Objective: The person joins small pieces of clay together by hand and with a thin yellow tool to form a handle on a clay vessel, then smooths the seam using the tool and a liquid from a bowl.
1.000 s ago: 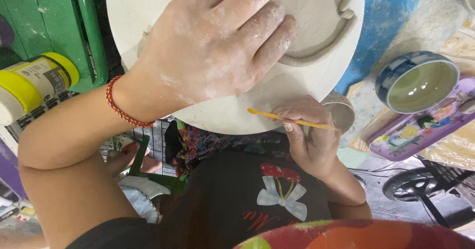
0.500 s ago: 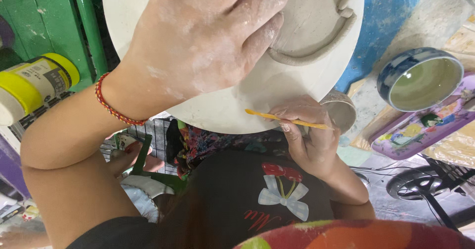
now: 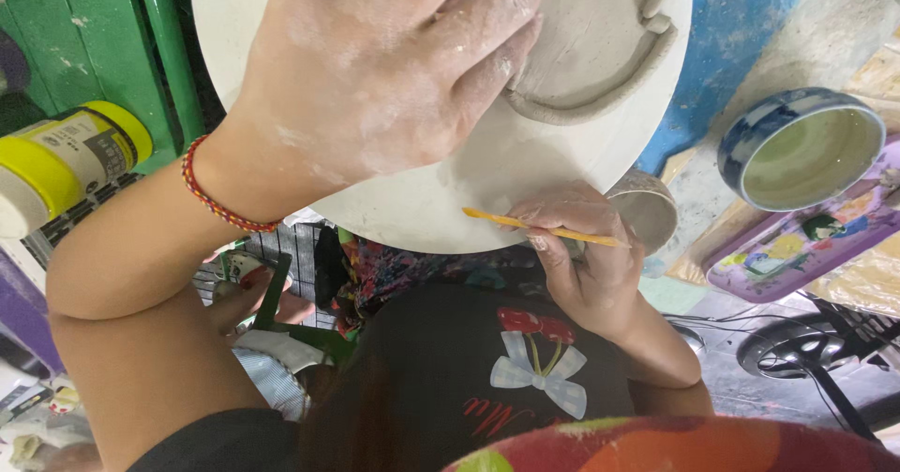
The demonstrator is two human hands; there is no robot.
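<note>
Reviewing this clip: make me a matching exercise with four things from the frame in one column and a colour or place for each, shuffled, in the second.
Things:
1. thin stick
2. bowl of cloudy water
3. bead bracelet
4. bottle cap

Descriptions:
A. yellow, at the left edge
B. held in the right hand
C. red, on the left wrist
D. blue and white, at the right

Pairs: 1-B, 2-D, 3-C, 4-A

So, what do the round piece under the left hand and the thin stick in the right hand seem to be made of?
The round piece looks like wet, unfired clay: matte pale grey, with a soft raised coil, and the left hand is smeared with it. The thin stick, held by the right hand, seems to be wood or bamboo: yellow-orange, dull.
</note>
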